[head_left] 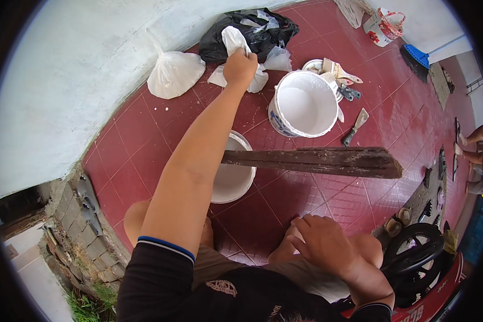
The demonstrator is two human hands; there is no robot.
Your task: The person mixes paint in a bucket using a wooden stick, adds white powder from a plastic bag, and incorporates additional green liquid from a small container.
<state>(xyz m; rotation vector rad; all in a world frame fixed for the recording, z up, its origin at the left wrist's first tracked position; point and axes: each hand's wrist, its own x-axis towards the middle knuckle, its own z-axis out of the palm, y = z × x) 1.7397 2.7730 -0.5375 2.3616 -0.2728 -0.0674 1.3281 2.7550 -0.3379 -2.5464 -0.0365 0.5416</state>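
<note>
My left hand (240, 70) reaches far forward, its fingers closed around the gathered top of a white plastic bag (234, 38). The bag's lower part spreads on the floor in front of a black plastic bag (214, 40). Under my left forearm stands a white bucket (236, 185), partly hidden by the arm. A dark brown wooden stick (316, 161) extends from this bucket toward the right. My right hand (324, 241) hangs by my right knee, holding nothing, fingers loosely apart. A larger white bucket (284, 129) with white material inside stands ahead of it.
A full, tied white bag (174, 75) leans by the wall. Beside the larger bucket lie a paintbrush (341, 71) and a putty knife (356, 127). A blue broom (415, 60) and a red-and-white bucket (382, 29) are farther off. Another person's legs (472, 147) show at right.
</note>
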